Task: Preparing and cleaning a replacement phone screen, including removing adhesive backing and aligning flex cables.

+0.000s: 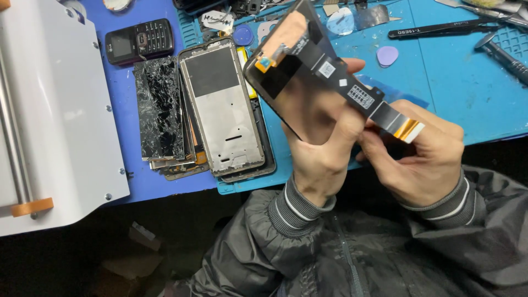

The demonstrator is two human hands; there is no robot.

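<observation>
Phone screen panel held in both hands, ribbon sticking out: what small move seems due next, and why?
Probably fold the flex ribbon flat against the screen panel. The right hand pinches its free end clear of the panel, while the left hand steadies the lower edge.

A blue work mat (467,93) covers the bench, with a darker blue sheet (124,104) to its left. On the left edge sits a white metal machine (60,110) with an orange tab at its near corner. On the dark sheet lies a small black keypad phone (139,40), and just below it a stack of shattered phone screens (160,113). Beside the stack, a silver phone mid-frame (224,107) rests on other frames. Farther right lie a lilac plastic pick (387,55), black tweezers (440,28) and a dark screwdriver (503,55) near the far corner.
</observation>
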